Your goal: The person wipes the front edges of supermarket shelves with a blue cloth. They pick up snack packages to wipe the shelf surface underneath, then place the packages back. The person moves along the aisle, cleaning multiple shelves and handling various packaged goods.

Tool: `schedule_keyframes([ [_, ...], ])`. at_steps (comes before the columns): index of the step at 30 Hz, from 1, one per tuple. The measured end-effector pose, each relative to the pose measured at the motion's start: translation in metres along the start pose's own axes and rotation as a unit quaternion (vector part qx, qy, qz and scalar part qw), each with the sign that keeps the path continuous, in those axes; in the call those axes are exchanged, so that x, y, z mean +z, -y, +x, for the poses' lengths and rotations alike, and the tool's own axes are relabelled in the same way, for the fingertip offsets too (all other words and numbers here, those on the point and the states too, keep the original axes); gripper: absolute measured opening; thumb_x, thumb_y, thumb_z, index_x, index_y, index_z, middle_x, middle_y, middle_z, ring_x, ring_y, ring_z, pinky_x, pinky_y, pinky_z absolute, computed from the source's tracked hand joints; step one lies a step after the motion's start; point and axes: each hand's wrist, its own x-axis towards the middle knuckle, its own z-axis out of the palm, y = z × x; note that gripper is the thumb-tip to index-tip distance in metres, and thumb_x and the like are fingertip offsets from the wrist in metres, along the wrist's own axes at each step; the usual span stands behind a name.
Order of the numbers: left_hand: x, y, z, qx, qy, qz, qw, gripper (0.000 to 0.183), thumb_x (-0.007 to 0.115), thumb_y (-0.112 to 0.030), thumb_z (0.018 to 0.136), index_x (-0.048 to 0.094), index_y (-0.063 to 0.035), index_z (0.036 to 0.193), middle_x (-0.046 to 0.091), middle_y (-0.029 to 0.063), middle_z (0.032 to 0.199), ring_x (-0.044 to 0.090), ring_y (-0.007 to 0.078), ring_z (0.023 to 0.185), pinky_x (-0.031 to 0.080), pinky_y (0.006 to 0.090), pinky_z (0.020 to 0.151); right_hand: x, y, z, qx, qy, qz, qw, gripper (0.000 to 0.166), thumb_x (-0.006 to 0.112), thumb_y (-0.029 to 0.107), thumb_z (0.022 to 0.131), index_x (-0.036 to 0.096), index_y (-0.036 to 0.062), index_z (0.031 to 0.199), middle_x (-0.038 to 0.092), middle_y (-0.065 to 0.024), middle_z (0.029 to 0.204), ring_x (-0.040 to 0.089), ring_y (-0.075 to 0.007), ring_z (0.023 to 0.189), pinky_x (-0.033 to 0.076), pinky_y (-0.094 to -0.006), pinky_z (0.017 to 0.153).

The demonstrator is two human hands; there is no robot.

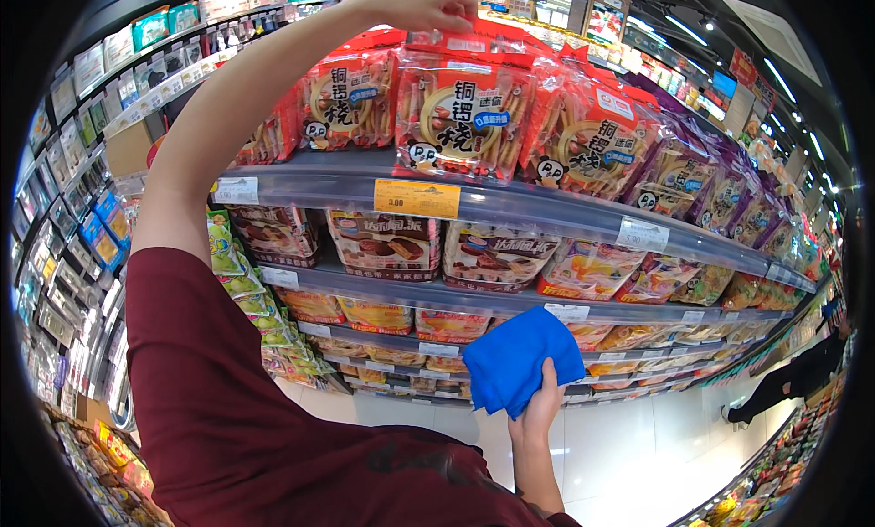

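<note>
High on the shelf, my left hand (pixel 437 9) has its fingers curled at the top edge of a red snack bag (pixel 465 117). Transparent panels on this bag show round pastries and stick-like packs inside. Similar red bags stand on both sides of it, one to the left (pixel 348 106) and one leaning to the right (pixel 595 140). Lower down, my right hand (pixel 540 400) grips a folded blue cloth (pixel 523 359), thumb on top, in front of the lower shelves. My left arm crosses the upper left of the view.
A dark shelf edge (pixel 328 193) carries price tags, one of them yellow (pixel 417 198). Packaged pies (pixel 383 243) fill the shelf below, and purple bags (pixel 673 171) stand to the right. Hanging goods line the left rack (pixel 75 219). A person in dark clothes (pixel 786 376) is on the tiled floor (pixel 615 438).
</note>
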Motion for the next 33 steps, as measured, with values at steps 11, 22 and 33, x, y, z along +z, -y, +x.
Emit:
schedule_keyframes([
  [11,-0.011,-0.017,-0.028,-0.077,0.018,-0.033,0.996,0.038,0.063,-0.038,0.093,0.070,-0.0009,0.093,0.069,0.0071,0.077,0.061,0.0131,0.072,0.050,0.0314,0.067,-0.005,-0.006,-0.002,0.006,0.015,0.005,1.000,0.052,0.051,0.022,0.099,0.031,0.0049,0.143,0.044,-0.0167,0.139,0.050,-0.0318,0.122,0.047,-0.0447,0.100],
  [22,-0.019,0.002,-0.104,-0.205,0.051,0.041,0.977,0.058,0.046,-0.052,0.098,0.059,-0.0015,0.123,0.062,0.0107,0.116,0.058,0.0195,0.107,0.044,0.0372,0.096,0.001,-0.028,0.000,0.036,0.023,-0.004,0.999,0.051,0.051,0.025,0.099,0.033,0.0060,0.142,0.046,-0.0167,0.137,0.053,-0.0317,0.119,0.049,-0.0450,0.097],
  [33,-0.001,-0.007,-0.142,-0.091,-0.144,0.185,0.968,0.029,0.056,-0.024,0.097,0.064,0.0010,0.108,0.066,0.0187,0.085,0.063,0.0329,0.076,0.049,0.0413,0.072,0.023,-0.053,-0.005,0.070,0.057,-0.001,0.996,0.047,0.051,0.024,0.099,0.036,0.0035,0.139,0.050,-0.0159,0.133,0.055,-0.0309,0.116,0.050,-0.0445,0.094],
])
